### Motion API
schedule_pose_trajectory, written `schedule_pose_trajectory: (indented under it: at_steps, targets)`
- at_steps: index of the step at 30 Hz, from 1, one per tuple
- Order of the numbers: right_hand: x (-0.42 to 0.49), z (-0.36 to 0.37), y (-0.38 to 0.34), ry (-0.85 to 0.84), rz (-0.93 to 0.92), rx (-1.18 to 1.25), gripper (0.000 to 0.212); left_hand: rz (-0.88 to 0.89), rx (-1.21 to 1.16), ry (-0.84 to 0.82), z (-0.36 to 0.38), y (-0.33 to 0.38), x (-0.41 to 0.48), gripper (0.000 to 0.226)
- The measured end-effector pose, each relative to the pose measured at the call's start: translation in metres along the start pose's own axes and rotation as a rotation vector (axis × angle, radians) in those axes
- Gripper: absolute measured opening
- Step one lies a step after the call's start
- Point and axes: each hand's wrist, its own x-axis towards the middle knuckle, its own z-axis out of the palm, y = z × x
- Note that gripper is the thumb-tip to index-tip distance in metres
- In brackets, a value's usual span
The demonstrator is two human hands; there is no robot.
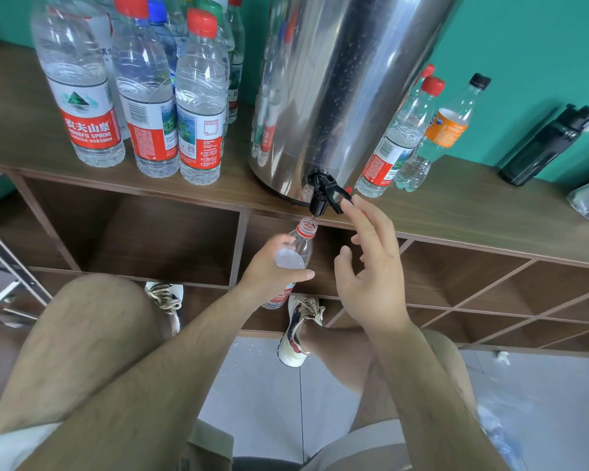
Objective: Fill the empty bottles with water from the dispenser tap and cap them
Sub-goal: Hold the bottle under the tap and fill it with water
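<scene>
My left hand (269, 270) grips a clear uncapped bottle (301, 248) with a red neck ring, its mouth tilted up right under the black tap (322, 193) of the steel water dispenser (337, 79). A thin stream of water runs from the spout into the bottle's mouth. My right hand (371, 277) is beside the bottle with its fingers stretched out, the index fingertip touching the tap's black lever. A small red piece shows just behind those fingertips; I cannot tell what it is.
Several red-capped full bottles (143, 96) stand left of the dispenser on the wooden shelf top (456, 205). To its right are a red-capped bottle (398, 137), an orange-labelled bottle (446, 127) and a black flask (548, 147). Open cubbies lie below; my knees and shoes are close.
</scene>
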Motion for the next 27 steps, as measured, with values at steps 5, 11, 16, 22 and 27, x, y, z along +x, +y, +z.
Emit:
schedule_pose_trajectory:
  at_steps: [5, 11, 16, 22, 27]
  targets:
    - [-0.0006, -0.0006, -0.0009, -0.004, 0.002, -0.006, 0.071, 0.011, 0.006, 0.000, 0.0000, 0.0002, 0.0000, 0.071]
    - [-0.0013, -0.0018, -0.0010, -0.009, 0.014, -0.014, 0.071, 0.017, 0.023, -0.004, -0.0005, 0.0003, 0.0008, 0.071]
    - [-0.0015, -0.0025, -0.0015, -0.011, 0.017, -0.018, 0.071, 0.011, 0.026, -0.007, -0.0002, -0.0008, 0.0020, 0.073]
    - [-0.0023, -0.0024, -0.0021, -0.013, 0.012, -0.028, 0.071, 0.013, 0.015, 0.000, 0.0000, -0.0018, 0.0024, 0.072]
    - [-0.0026, -0.0025, -0.0012, -0.017, 0.019, -0.031, 0.071, 0.010, 0.003, -0.001, -0.0006, -0.0039, 0.0034, 0.073]
